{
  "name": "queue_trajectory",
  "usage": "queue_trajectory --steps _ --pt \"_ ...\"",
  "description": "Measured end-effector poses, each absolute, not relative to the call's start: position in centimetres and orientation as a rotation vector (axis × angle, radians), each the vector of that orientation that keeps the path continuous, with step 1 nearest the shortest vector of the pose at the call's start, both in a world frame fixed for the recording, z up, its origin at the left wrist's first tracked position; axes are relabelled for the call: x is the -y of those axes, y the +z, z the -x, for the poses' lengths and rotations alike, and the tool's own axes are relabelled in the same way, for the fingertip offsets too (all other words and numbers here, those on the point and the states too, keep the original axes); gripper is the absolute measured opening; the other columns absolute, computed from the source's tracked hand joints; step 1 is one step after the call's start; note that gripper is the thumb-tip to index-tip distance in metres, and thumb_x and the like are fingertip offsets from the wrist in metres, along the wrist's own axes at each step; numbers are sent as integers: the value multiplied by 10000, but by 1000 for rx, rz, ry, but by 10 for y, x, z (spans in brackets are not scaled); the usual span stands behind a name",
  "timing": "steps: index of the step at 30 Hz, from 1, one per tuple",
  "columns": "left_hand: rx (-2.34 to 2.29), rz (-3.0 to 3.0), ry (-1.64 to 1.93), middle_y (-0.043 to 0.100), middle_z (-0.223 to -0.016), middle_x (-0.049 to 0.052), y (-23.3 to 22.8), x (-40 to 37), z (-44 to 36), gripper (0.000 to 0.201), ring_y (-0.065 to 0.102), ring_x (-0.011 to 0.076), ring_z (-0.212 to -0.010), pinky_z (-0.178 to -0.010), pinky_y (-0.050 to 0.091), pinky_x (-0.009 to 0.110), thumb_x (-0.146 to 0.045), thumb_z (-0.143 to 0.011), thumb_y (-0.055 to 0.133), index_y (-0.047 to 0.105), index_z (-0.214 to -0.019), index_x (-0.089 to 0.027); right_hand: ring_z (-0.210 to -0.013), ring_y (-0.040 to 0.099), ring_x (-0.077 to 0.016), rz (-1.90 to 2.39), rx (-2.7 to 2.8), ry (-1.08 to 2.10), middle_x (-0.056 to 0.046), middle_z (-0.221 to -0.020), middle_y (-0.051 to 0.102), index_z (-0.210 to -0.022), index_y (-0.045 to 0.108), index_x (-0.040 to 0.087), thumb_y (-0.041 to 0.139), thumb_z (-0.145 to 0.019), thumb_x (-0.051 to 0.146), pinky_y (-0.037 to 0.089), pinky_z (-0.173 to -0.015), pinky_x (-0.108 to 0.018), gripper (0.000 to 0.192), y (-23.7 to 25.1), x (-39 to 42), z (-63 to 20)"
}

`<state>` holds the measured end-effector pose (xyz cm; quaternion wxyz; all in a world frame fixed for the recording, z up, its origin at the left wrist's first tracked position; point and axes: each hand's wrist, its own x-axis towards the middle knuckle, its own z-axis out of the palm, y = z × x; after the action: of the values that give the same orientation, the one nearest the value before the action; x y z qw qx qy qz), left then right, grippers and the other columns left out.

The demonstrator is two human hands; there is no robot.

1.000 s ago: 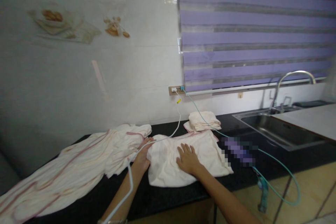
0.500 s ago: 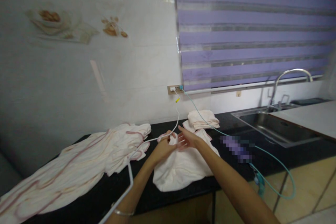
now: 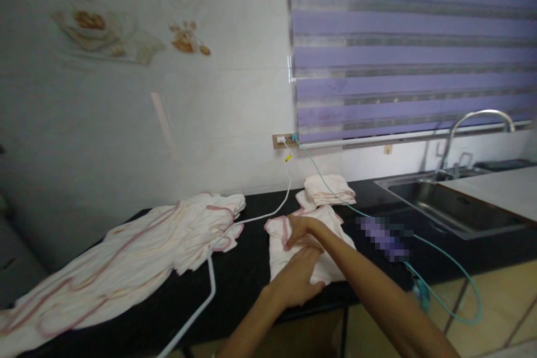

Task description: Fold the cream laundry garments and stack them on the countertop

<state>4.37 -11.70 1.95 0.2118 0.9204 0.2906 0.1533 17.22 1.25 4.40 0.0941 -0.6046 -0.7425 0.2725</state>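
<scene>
A white cloth with pink edging point(image 3: 277, 254) lies folded on the counter in front of me. My right hand point(image 3: 302, 229) is over its upper left part, fingers bent down and gripping by the pink trim. Nearer to me, my left hand point(image 3: 297, 275) rests on the cloth's lower part, its thumb apart from the fingers. Part of the cloth is hidden beneath both hands and the right forearm. Just behind it sits a stack of folded cloths point(image 3: 329, 189), white with pink edges.
A heap of pink-edged cloth point(image 3: 151, 257) spreads over the left of the black counter point(image 3: 247, 291). A white cable point(image 3: 211, 279) runs across to the wall outlet point(image 3: 285, 141). On the right lie a teal cord point(image 3: 453, 263), a blurred purple item point(image 3: 384, 239) and the sink point(image 3: 444, 201).
My left hand has moved down and right to the cloth's near part. The right hand has come down onto its upper left. The cloth's left side now lies flatter and straighter.
</scene>
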Motion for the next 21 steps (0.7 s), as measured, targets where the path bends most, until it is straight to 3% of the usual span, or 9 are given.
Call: queue_trajectory --steps 3,6,9,13,21 --pt "-1314 -2514 614 547 -1419 163 17 133 -32 629 448 347 -1364 -1146 355 484 -374 -787 720 546 -1352 -159 -1229 616 -357 1816 2153 684 -215 -1365 614 -1407 491 115 919 -484 263 530 -930 -355 1028 36 -11 -169" --pt "-1658 -2497 514 599 -1263 183 10 144 -19 489 509 401 -1228 -992 427 524 -473 -807 696 637 -1173 -155 -1186 636 -341 1828 2081 600 -231 -1302 638 -1340 512 87 806 -606 184 514 -883 -336 796 35 -10 -173" --pt "-1607 -2586 435 598 -1224 172 -1 150 -13 282 526 371 -1177 -935 436 489 -348 -889 580 669 -1094 -176 -1103 658 -293 1801 2013 524 -210 -1215 668 -1227 552 96 686 -702 131 484 -840 -306 543 34 -11 -179" --pt "-1492 -2678 449 588 -1245 135 -2 150 -24 318 505 337 -1187 -957 421 469 -131 -803 548 659 -1092 -204 -1065 637 -243 1702 1964 426 -156 -1175 676 -1208 539 125 588 -798 153 450 -850 -292 414 37 -15 -187" --pt "-1231 -2795 522 602 -1205 161 33 139 -90 247 515 345 -1166 -977 444 500 -258 -903 515 643 -1090 -160 -1114 601 -243 1703 1938 282 -143 -1202 687 -1116 628 145 510 -888 203 411 -951 -302 263 71 -38 -236"
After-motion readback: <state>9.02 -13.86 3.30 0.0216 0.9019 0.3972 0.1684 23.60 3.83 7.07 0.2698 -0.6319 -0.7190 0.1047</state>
